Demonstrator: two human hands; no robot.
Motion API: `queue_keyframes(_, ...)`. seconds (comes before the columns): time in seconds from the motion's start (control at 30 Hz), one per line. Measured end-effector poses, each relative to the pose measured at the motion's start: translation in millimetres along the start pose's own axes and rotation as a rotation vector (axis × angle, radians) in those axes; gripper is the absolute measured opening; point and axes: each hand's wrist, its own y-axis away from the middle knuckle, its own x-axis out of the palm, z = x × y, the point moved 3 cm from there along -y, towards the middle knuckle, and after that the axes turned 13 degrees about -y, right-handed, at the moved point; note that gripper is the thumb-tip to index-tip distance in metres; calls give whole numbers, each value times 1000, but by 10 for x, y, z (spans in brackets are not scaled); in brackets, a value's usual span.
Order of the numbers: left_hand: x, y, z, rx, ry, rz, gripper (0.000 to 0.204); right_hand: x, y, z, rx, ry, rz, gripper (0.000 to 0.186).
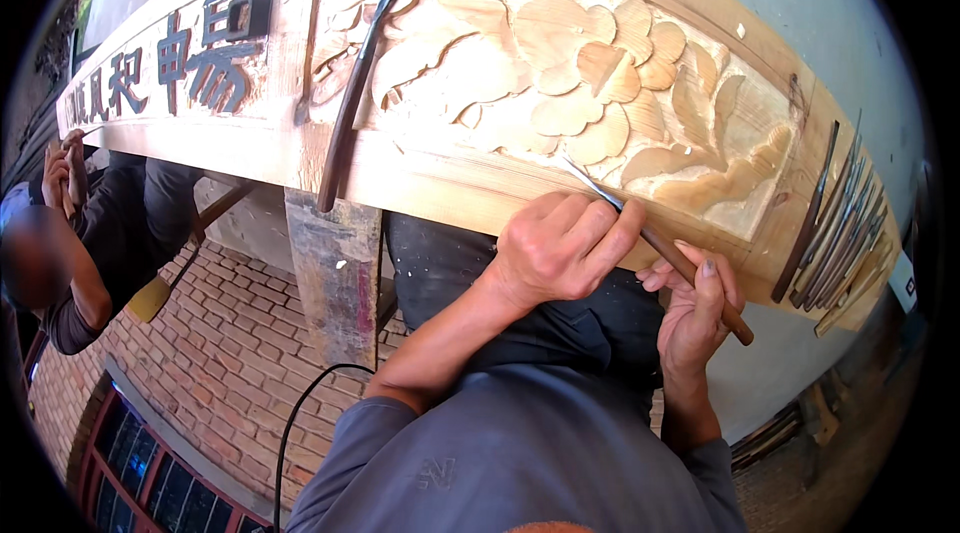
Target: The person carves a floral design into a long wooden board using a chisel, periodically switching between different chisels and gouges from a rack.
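Note:
A long wooden board spans the view, with a flower-and-leaf relief carved into its recessed panel. My left hand is closed around the metal shank of a carving chisel, near the panel's lower border. The blade tip points up and left, at the lower edge of the relief. My right hand grips the chisel's brown wooden handle, whose end sticks out below the fingers. A larger chisel with a dark handle lies across the board left of the flower.
Several carving tools lie side by side at the board's right end. Dark raised characters and a small black block are on the left part. Another person sits at far left, a hand by the board. A wooden support stands below.

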Motion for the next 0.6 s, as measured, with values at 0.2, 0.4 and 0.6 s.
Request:
queue_keyframes(0.2,32,-6,-2,-48,-15,18,47,-69,-150,40,90,-18,-16,43)
queue_keyframes(0.4,23,-64,-11,-86,-71,101,51,-168,-498,194,162,24,48,43)
queue_keyframes(0.6,11,-107,-23,-148,-86,172,52,-173,-683,214,227,-13,160,41)
